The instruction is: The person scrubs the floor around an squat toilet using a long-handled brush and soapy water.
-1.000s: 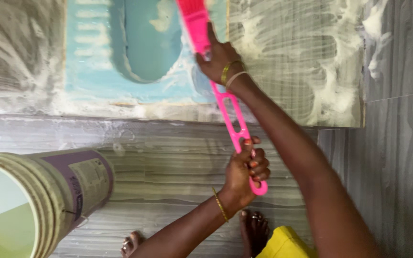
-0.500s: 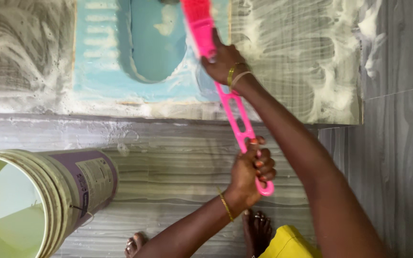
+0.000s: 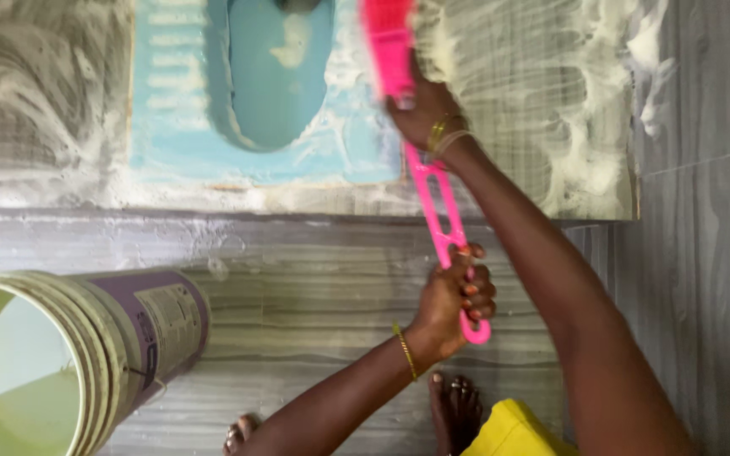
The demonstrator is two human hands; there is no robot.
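A pink long-handled scrub brush (image 3: 437, 198) runs from the lower middle up to the top edge. Its bristle head (image 3: 386, 42) lies at the right rim of a light blue squat toilet pan (image 3: 179, 127), against the soapy raised platform (image 3: 551, 110). My right hand (image 3: 420, 118) grips the handle just below the head and wears bangles at the wrist. My left hand (image 3: 454, 300) is closed around the handle's lower end and wears a thin gold bracelet. Both arms come in from the bottom.
A large pale bucket (image 3: 128, 338) with a purple label stands at the lower left, holding water. My bare feet (image 3: 454, 405) rest on the grey streaked floor tiles (image 3: 297, 287). Yellow cloth (image 3: 513, 431) shows at the bottom. White foam covers the platform around the pan.
The brush and both hands have shifted to the right. The brush head has moved from over the pan's rim toward the foamy platform beside it.
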